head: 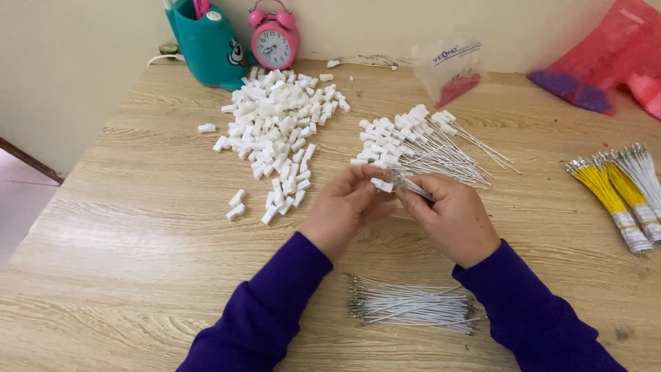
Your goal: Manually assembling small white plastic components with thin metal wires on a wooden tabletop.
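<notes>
Two hands fitting a connector at the table's middle

The left hand [344, 203] pinches a small white connector [381, 184]; the right hand [451, 213] grips thin white wires [413, 187] entering it. Loose connectors [279, 127] lie at eleven o'clock, a wire bundle [413, 306] at six.

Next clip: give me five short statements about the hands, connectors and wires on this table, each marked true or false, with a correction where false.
1. Both hands meet on a white connector. True.
2. The loose pile of white connectors lies right of the hands. False: it lies to their left, further back.
3. A bundle of white wires lies between the purple sleeves. True.
4. The yellow wire bundles sit at the table's left edge. False: right edge.
5. The right hand rests flat on the table. False: it is raised, pinching thin wires with the left hand.
</notes>
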